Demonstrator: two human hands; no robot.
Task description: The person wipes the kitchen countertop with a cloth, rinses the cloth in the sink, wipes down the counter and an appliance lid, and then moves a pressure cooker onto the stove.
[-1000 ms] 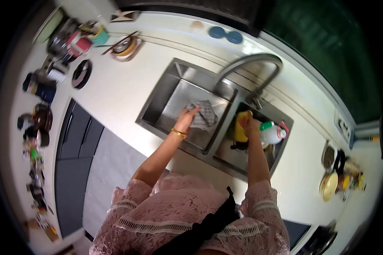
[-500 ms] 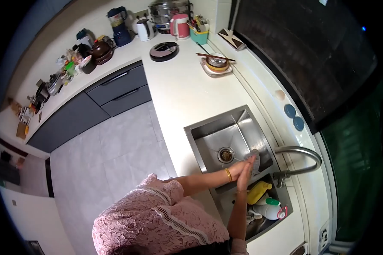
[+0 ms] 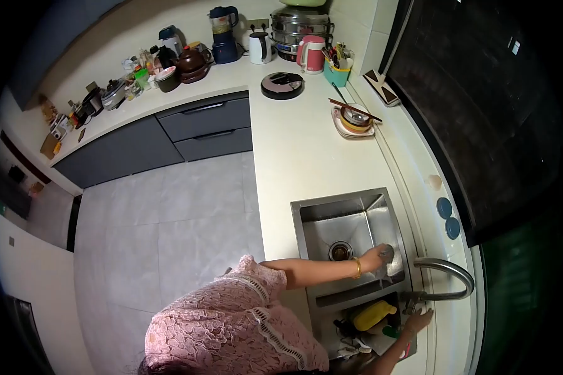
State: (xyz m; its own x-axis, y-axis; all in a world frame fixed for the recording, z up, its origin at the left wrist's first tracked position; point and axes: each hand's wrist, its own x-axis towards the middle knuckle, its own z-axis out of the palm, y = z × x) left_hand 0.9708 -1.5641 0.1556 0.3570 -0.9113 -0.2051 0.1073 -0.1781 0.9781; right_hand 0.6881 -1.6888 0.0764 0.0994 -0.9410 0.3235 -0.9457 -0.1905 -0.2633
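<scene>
My left hand [image 3: 375,258], with a gold bracelet at the wrist, is over the right part of the upper sink basin [image 3: 322,225]. Its fingers are closed around a small grey wad [image 3: 387,253], whose kind I cannot make out. A pale translucent patch shows just below this hand. Beyond the lower basin, my right hand [image 3: 418,320] is at the base of the curved metal faucet [image 3: 456,269]. Thumb and fingers are around the faucet handle [image 3: 413,306], which is partly hidden.
A yellow bottle [image 3: 374,315] and other containers stand in the lower basin [image 3: 319,325]. Stacked bowls with chopsticks [image 3: 355,119] rest on the counter [image 3: 294,162], as does a round robot vacuum [image 3: 283,86]. Two blue discs [image 3: 448,219] are on the window ledge.
My hands were pressed together over the upper basin and have parted. My right hand moved to the faucet handle; my left stays over the basin with the grey wad. The view has shifted.
</scene>
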